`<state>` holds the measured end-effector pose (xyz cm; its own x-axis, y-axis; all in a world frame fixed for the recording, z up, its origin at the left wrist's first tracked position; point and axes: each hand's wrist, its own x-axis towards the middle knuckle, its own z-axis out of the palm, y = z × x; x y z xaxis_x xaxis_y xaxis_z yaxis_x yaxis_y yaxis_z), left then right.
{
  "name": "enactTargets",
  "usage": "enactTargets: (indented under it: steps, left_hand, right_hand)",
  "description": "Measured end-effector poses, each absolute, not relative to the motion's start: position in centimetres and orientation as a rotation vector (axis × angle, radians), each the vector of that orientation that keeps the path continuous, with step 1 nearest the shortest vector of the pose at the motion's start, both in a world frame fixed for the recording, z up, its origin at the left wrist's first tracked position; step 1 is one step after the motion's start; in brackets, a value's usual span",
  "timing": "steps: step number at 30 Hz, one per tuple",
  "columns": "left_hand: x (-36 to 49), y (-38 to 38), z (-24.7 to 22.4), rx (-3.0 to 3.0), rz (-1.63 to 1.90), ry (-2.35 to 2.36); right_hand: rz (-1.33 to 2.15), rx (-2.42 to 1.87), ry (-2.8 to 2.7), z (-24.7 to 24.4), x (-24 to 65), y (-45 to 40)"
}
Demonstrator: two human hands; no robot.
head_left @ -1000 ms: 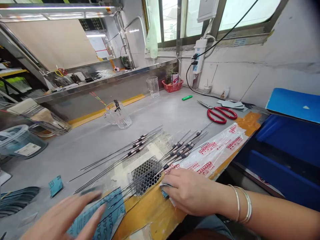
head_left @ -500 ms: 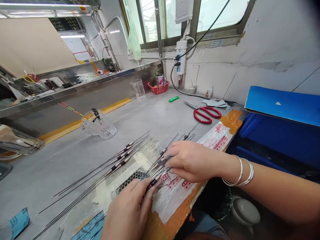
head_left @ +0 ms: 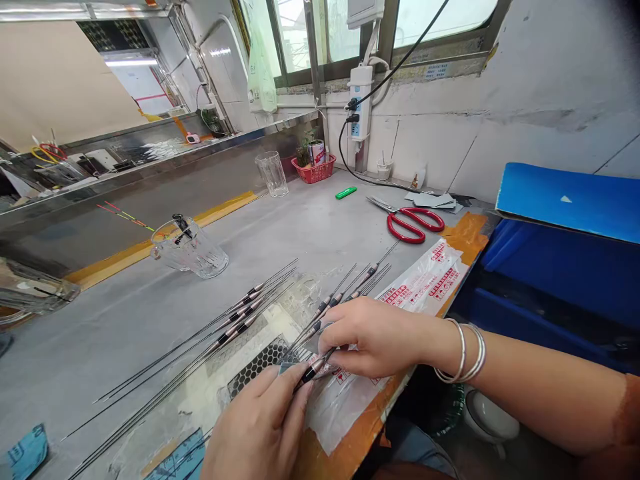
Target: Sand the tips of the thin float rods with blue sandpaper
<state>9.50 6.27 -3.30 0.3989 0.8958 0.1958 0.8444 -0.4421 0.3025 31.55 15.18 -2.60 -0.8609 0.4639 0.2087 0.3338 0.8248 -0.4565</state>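
1. **Work area.** I am working at the near edge of the grey worktop [head_left: 125, 333]. A red-printed plastic bag [head_left: 425, 283] is lying flat under and beyond my right hand, and a hexagonal mesh panel [head_left: 257, 368] is lying just beside my left hand. Red-handled scissors [head_left: 415, 223] are resting well beyond both.
2. **Stock.** A row of banded wire rods [head_left: 235, 321] is lying to the left of the mesh panel, and a second row [head_left: 345, 293] is fanning out beyond my right hand, with its tips pointing away from me.
3. **Left hand.** My left hand [head_left: 257, 423] is closing in a firm, narrow grip, and I am holding the work low over the bag, which suits steady control.
4. **Right hand.** My right hand [head_left: 375, 337] is curving in a narrow grip just beyond the left, with its fingertips nearly meeting the left grip. I cannot tell whether it is holding the rod.
5. **Held item.** The black-banded rod [head_left: 310, 373] is lying between both grips, angled across the mesh panel's edge, with its band just clear of my left fingertips [head_left: 295, 393].
6. **Small item.** A blue-grey scrap [head_left: 289, 367] is showing at my left grip. Its material is too small to tell.
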Motion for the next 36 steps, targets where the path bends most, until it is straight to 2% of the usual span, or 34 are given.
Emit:
enactTargets:
  steps: [36]
  left_hand:
    - [9.94,6.3,-2.75,2.464,0.542,1.583]
  right_hand:
    - [0.602,-0.552,-2.645,-3.03,31.5,15.17]
